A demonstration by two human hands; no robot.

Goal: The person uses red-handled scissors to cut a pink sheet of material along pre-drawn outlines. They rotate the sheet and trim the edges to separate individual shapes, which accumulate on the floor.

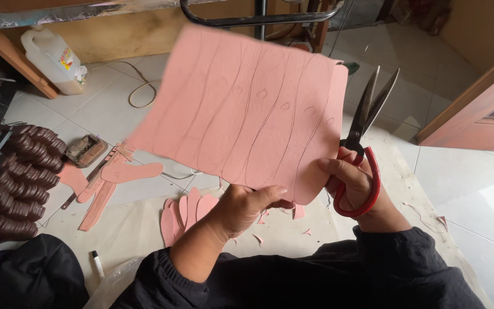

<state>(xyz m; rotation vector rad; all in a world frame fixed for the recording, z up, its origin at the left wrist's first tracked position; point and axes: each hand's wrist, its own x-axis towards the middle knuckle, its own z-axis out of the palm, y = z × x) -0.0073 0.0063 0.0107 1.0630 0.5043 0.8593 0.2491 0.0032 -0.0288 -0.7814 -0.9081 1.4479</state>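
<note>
Left hand point(247, 209) pinching pink sheet point(241, 109) at frame centre, fingers clenched on its lower edge. Right hand point(353, 183) gripping red-handled scissors point(367, 137), blades slightly parted, right of centre.

The left hand point(247, 206) pinches the bottom edge of a pink sheet point(241, 109) marked with curved lines. The right hand point(350, 183) holds red-handled scissors point(364, 149), blades slightly parted beside the sheet's right edge. Cut pink pieces point(187, 212) lie on the floor point(470, 189) below.
</note>
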